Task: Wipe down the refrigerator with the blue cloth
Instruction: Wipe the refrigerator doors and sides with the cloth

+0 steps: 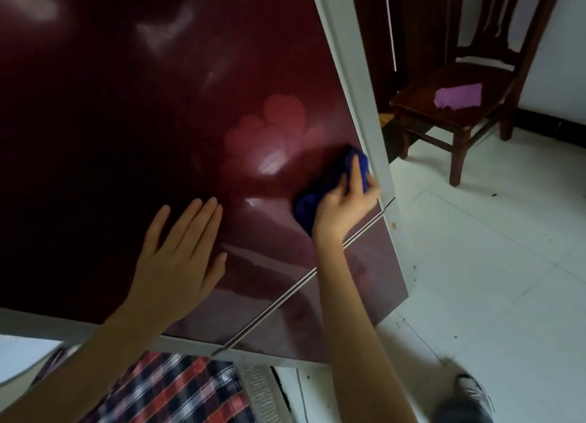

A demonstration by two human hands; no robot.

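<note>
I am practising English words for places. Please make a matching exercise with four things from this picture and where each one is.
Things:
1. blue cloth
2. left hand
3. purple cloth
4. shoe

Places:
A. on the wooden chair seat
B. on the white floor
C. flat on the dark red refrigerator door, holding nothing
D. under the right hand, near the door's right edge

Pairs: 1-D, 2-C, 3-A, 4-B

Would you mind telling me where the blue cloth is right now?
In the head view, the blue cloth is bunched under the right hand, pressed against the dark red refrigerator door near its right edge, just above the door seam.
</note>
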